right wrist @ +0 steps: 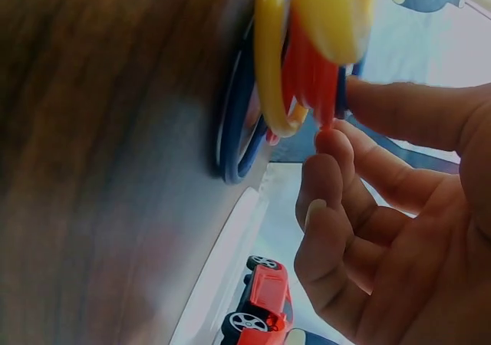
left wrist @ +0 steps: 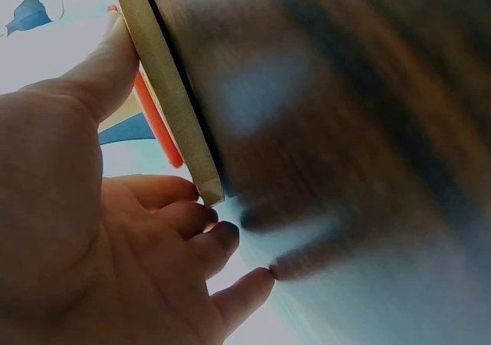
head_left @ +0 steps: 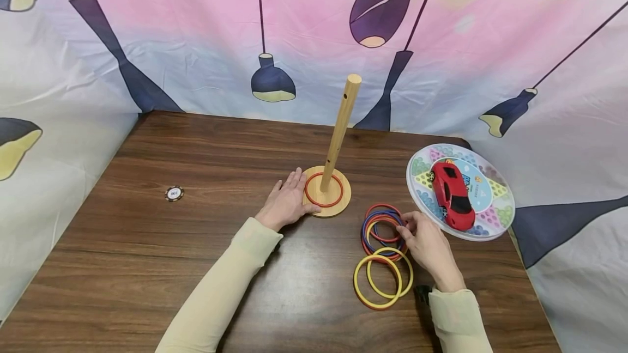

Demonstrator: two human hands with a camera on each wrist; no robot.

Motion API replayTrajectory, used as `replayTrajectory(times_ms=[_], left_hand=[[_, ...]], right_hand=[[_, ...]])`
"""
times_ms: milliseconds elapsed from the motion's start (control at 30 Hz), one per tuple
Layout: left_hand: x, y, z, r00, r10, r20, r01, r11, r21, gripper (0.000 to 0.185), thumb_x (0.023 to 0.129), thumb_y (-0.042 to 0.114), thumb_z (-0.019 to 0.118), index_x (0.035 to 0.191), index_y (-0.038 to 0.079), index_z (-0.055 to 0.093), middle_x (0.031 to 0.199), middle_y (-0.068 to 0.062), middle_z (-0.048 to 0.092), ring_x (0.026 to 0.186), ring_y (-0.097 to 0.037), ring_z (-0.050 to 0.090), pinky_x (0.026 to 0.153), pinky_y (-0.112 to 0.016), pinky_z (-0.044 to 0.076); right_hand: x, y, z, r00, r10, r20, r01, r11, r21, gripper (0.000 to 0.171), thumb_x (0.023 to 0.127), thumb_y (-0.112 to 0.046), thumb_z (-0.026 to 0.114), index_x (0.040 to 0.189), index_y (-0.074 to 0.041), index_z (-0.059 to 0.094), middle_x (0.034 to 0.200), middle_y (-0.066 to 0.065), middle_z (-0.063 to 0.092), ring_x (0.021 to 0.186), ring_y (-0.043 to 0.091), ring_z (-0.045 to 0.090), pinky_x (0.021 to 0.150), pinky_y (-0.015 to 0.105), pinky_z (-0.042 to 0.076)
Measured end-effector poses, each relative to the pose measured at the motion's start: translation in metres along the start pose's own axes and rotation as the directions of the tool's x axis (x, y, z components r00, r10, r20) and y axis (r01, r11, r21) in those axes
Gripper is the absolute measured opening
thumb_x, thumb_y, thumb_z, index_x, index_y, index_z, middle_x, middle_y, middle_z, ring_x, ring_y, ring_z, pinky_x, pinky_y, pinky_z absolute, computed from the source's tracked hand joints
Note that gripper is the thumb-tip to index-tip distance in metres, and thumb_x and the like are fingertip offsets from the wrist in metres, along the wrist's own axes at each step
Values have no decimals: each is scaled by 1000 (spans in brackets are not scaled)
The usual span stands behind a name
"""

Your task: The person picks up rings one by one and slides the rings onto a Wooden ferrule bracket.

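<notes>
Ring pile (head_left: pixel 384 233) lower right: right hand (head_left: pixel 430 247) pinching red ring off top. Left hand (head_left: pixel 286 204) flat, fingers steadying peg base (head_left: pixel 327 192). Next, probably: lifting ring over peg (head_left: pixel 340 131).

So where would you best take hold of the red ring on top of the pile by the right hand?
Probably at its right-hand rim, coming from the right, where the right hand already touches the ring pile. The red ring lies flat on other rings, so its thin edge sits slightly off the table and a thumb-and-finger pinch can get under it.
</notes>
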State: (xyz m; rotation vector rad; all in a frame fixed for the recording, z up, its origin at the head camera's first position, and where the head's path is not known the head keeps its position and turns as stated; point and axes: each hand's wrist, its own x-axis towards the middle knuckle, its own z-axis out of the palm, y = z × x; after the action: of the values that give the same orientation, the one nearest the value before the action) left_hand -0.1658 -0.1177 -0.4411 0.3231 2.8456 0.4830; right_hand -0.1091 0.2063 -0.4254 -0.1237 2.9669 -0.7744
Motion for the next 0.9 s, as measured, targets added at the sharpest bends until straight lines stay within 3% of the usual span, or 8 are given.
replayTrajectory(times_ms=[400, 900], left_hand=[[0, 0, -1, 1000, -7, -1, 7, 1000, -1, 97, 88, 58, 61, 154, 0, 19, 160, -17, 13, 147, -28, 14, 117, -50, 15], [-2, -1, -1, 1000, 2, -10, -2, 1000, 2, 97, 88, 58, 61, 154, -1, 20, 159, -18, 15, 147, -29, 16, 117, -51, 16]], right_hand=[[-1, -3, -2, 999, 19, -45, -17, 999, 34, 17, 93, -22, 67, 102, -8, 66, 79, 1, 58, 64, 15, 49, 59, 32, 39], [-3, -2, -8, 990, -65, -126, 90, 975, 205, 20, 96, -27, 63, 105, -9, 64, 82, 2, 58, 69, 16, 54, 59, 26, 44]])
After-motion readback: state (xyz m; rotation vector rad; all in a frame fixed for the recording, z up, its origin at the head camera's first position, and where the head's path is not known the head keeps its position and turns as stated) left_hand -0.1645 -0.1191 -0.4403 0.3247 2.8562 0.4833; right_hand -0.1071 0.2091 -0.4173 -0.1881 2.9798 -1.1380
